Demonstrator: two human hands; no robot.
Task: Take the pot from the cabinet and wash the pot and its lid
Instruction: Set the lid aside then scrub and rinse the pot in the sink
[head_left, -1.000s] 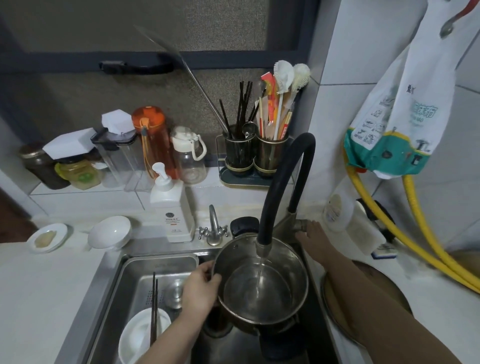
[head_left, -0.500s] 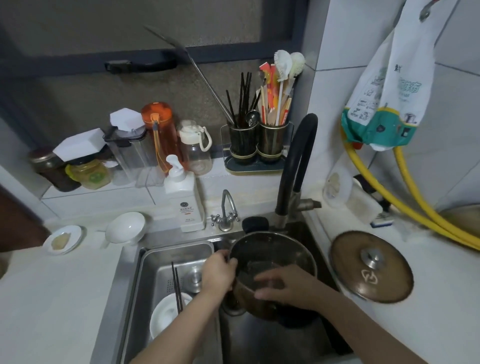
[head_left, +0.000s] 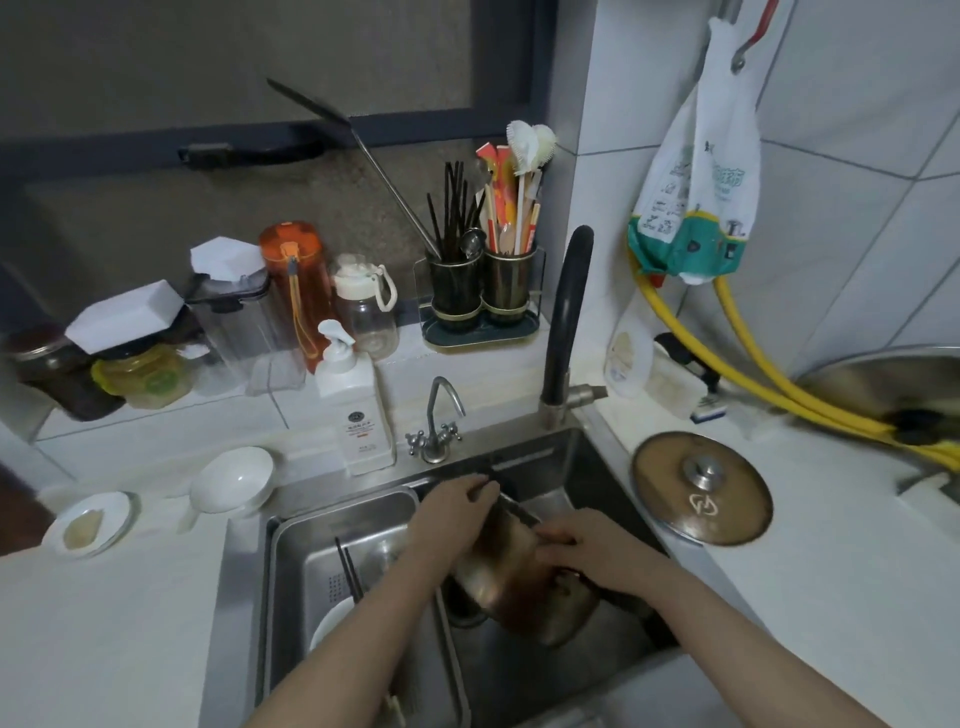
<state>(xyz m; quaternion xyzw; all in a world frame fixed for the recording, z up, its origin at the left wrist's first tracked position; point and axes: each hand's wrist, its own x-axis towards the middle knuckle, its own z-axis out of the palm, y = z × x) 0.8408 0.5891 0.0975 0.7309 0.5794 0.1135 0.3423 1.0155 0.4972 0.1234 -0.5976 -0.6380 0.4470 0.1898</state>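
Both hands gripping tilted pot (head_left: 511, 587) over sink (head_left: 524, 670), left hand (head_left: 457, 512) at rim, right hand (head_left: 587, 545) across it, contents unseen

I see the steel pot (head_left: 511, 582) tipped on its side in the sink, mouth facing away; its round glass lid (head_left: 701, 488) lies flat, knob up, on the counter right of it.

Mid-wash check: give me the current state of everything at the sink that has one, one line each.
pot: tipped on its side over the sink, held by both hands.
left hand: grips the pot's rim.
right hand: rests on the pot, fingers curled at its rim.
lid: off the pot, lying knob-up on the counter.
black tap: no water visible.
soap bottle: upright behind the sink.
white bowl: tilted on the counter.
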